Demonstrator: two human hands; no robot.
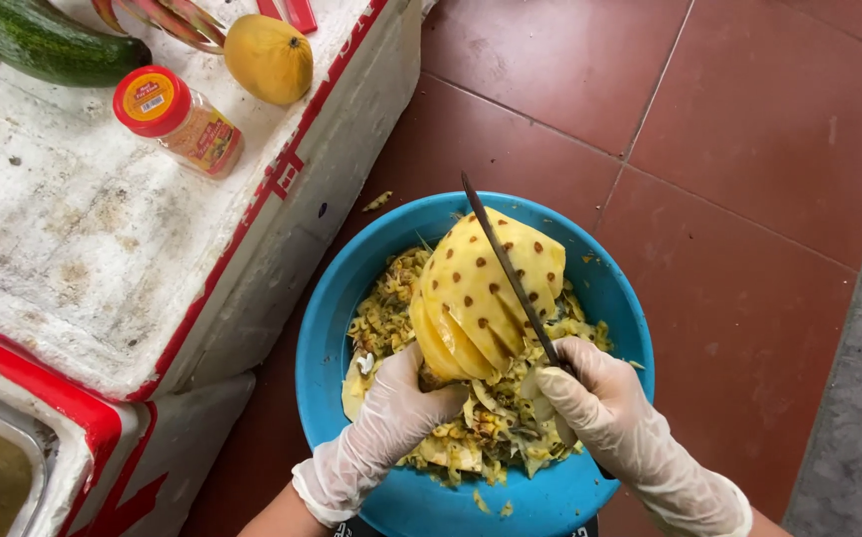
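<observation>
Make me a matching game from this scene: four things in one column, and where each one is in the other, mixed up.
Things:
1. peeled pineapple
2. knife
3. jar with a red lid
4. peel scraps

Places:
A. lying on its side on the white foam box
B. held by the left hand over the blue basin
C. piled in the basin
D. in the right hand, blade against the fruit

Pairs: 1-B, 2-D, 3-A, 4-C
</observation>
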